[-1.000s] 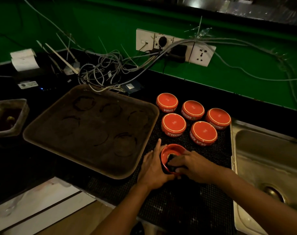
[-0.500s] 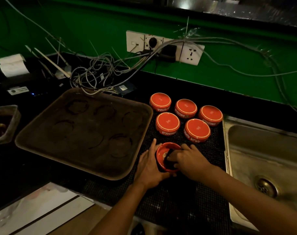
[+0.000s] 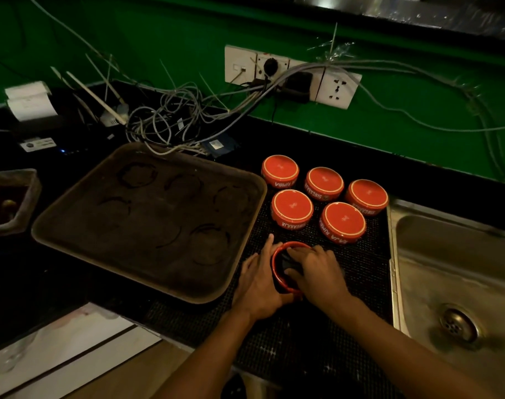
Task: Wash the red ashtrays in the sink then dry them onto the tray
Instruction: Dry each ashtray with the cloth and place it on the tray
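Near the front edge of the tabletop, on the black mat (image 3: 360,272), one red ashtray (image 3: 277,276) sits mouth up. The left hand (image 3: 258,286) cups its outer wall in a curled grip, while the right hand (image 3: 317,273) presses a dark cloth (image 3: 288,264) inside. The tray (image 3: 147,220) lies just left, nearer the left hand; five ashtrays (image 3: 323,198) stand upturned behind.

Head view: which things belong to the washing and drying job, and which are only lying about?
Job: the upright ashtray held by the left hand, dark cloth under the right hand, five upturned ashtrays, tray, sink.

Lying about: cables, wall sockets, receipt printer, plastic tub.
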